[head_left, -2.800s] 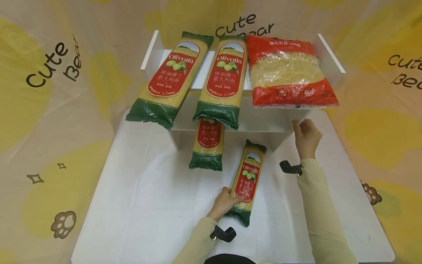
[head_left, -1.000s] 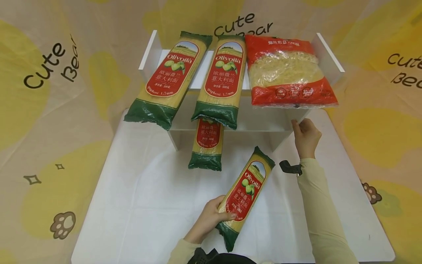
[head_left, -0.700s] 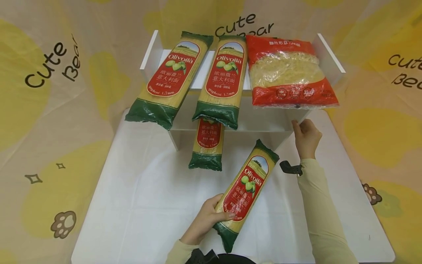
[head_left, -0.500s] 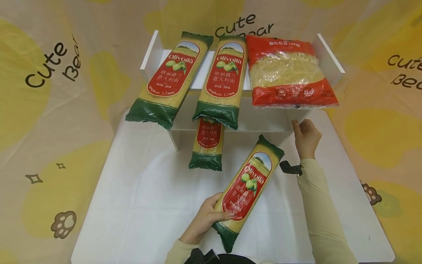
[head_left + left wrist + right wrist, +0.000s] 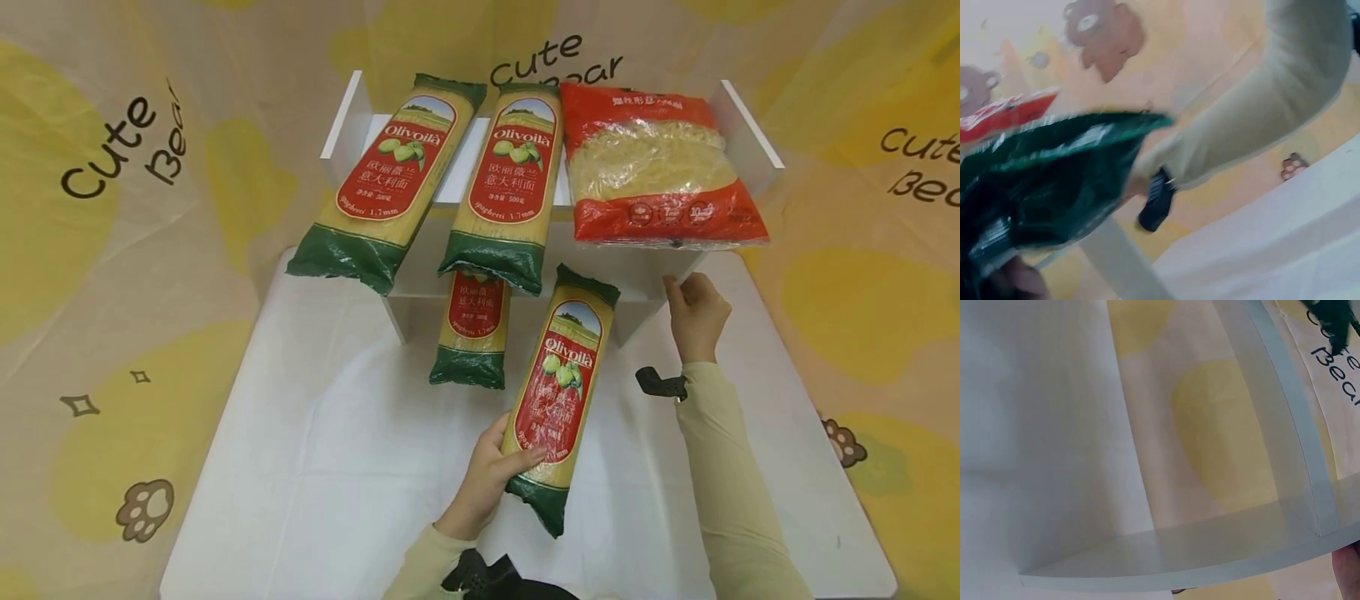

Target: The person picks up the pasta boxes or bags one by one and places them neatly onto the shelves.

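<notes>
A spaghetti packet (image 5: 561, 392) is gripped near its lower end by the left hand (image 5: 491, 475), with the fingers curled round its left edge and the thumb laid across the red label; the packet is held above the white surface (image 5: 315, 467), tilted so that its green top end lies close to the front of the white shelf unit (image 5: 738, 125). In the left wrist view only the packet's blurred green end (image 5: 1054, 181) is seen, with the opposite sleeve (image 5: 1260, 119) behind it. The right hand (image 5: 696, 310) is set against the lower right front corner of the shelf unit, fingers curled about its edge. A second spaghetti packet (image 5: 472, 329) lies partly inside the lower compartment, its green end on the surface. Two more spaghetti packets (image 5: 386, 179) (image 5: 508, 179) are leaned on the upper shelf, overhanging its front, and a red bag of short pasta (image 5: 656, 167) is laid just beside them on the right. In the right wrist view the shelf's white boards (image 5: 1179, 556) are shown against the yellow printed backdrop (image 5: 1222, 431).
</notes>
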`<state>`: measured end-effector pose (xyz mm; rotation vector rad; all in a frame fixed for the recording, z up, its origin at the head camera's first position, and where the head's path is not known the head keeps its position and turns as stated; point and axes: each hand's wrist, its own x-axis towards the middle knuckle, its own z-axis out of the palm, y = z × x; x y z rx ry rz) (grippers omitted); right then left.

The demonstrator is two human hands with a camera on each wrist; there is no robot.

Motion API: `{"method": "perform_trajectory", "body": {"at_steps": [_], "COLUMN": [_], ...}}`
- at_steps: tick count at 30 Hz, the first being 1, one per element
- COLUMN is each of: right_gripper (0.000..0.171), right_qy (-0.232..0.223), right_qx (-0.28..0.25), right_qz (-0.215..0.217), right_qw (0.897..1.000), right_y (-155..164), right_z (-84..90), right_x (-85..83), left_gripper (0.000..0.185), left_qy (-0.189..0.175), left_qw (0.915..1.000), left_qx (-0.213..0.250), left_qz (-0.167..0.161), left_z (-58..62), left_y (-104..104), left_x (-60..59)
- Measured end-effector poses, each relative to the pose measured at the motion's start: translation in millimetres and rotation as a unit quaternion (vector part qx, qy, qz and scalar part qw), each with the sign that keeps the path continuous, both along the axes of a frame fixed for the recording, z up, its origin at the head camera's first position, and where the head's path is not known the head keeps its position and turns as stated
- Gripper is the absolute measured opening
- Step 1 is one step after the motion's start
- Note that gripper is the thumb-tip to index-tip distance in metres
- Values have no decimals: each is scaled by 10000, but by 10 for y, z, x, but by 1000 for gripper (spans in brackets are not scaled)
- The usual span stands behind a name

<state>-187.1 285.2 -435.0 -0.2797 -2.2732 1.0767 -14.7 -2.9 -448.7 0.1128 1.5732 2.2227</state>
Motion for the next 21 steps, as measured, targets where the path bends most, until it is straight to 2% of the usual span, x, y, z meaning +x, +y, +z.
{"method": "perform_trajectory", "body": {"at_steps": [5, 11, 19, 21], "right_gripper": [30, 26, 30, 29], "right_qy": [-23, 68, -53, -21], "right_qx": [-45, 69, -162, -148], "right_qz": [-38, -64, 74, 71], "right_qw": [10000, 9999, 9998, 9999], "right_y": [8, 7, -4, -5], "right_z": [4, 10, 9, 6], "right_x": [0, 0, -2, -2], "left_gripper": [53, 51, 39, 39], "left_qy": [93, 54, 357, 388], "left_qw": [9995, 9987, 9910, 9895], "left_qx": [128, 101, -738, -854], "left_qz": [262, 499, 1061, 1095], "left_z": [11, 39, -3, -13], "left_y": [190, 301, 481, 520], "left_x": [-64, -169, -325, -359]}}
